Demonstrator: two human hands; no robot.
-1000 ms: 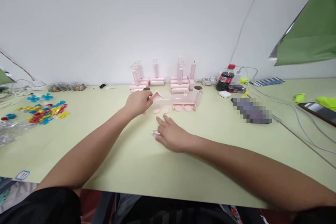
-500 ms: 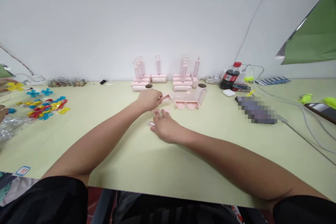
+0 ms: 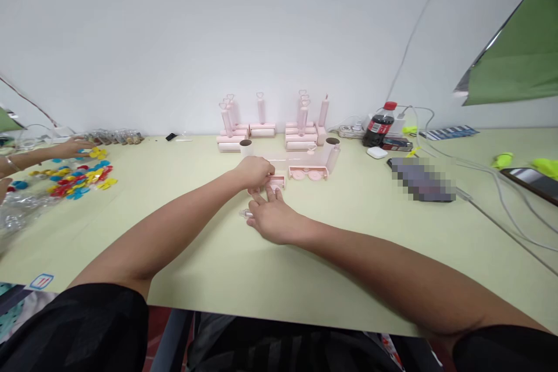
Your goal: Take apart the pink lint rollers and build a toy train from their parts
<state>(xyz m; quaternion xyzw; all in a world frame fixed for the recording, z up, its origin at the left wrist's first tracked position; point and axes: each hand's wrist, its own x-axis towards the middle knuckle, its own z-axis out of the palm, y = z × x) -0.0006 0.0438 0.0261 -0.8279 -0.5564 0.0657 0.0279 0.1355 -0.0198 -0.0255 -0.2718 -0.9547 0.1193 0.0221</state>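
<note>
My left hand [image 3: 255,173] grips a small pink plastic cover piece [image 3: 276,181] and holds it down on the table. My right hand [image 3: 270,216] lies just in front of it, fingers spread, the fingertips at the pink piece and over a small pink disc there. A small clear part [image 3: 244,214] sits by my right thumb. Just behind stands a pink frame with two round discs [image 3: 307,174] and a pale roll with a brown core [image 3: 332,154].
Finished pink rollers with heart handles [image 3: 261,122] stand in a row by the wall. A cola bottle [image 3: 378,124], earbud case [image 3: 377,152], phones and cables lie at right. At far left another person's hand [image 3: 72,147] reaches over coloured plastic flowers [image 3: 78,177].
My left hand has brought the pink piece from mid-air down to the table, closer to me. My right hand stayed near it. Another person's hand has reached in over the flowers at left.
</note>
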